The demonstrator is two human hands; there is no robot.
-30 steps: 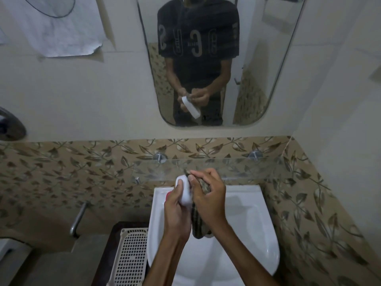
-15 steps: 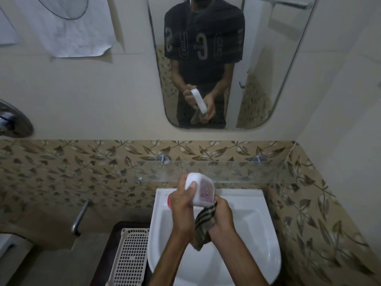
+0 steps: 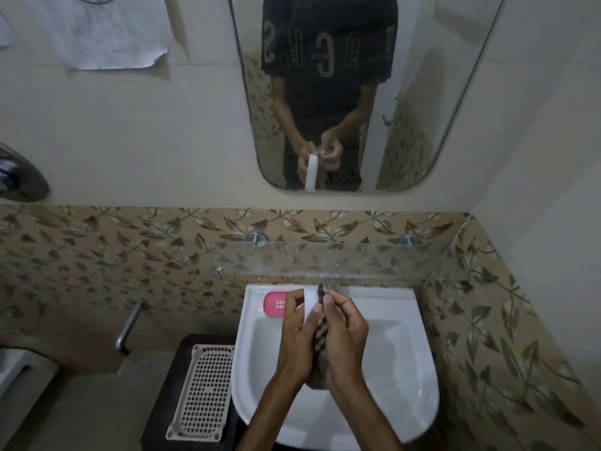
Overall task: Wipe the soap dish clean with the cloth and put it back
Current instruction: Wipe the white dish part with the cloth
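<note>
Between the two hands, above the back of the basin, the white soap dish point(image 3: 311, 299) is being held on edge, with the left hand point(image 3: 297, 336) gripping it, fingers point(image 3: 294, 299) curled round its far side and thumb lying along its near face. Just to the right of those fingers, the right hand point(image 3: 346, 336) is pinching the checked cloth point(image 3: 320, 333) between thumb and curled fingers and pressing its bunched top against the dish's right edge, while the rest of the cloth is hanging down between the palms. By the look of it, the wiping step is under way and the putting back is not yet begun. Behind the left fingers, a pink perforated piece point(image 3: 274, 304) is lying on the rim of the white sink point(image 3: 409, 369); it may be the dish's inner tray, though that cannot be told for certain. Above the fingers, the glass shelf point(image 3: 374, 260) is jutting from the leaf-patterned tiles, and farther up the mirror point(image 3: 422, 92) is showing the same grip. Left of the sink, a beige slotted tray point(image 3: 203, 388) is resting on a dark surface point(image 3: 169, 402). The next move is probably calling for turning the dish in the left fingers so the cloth reaches the unwiped faces, with a firm hold over the basin.
</note>
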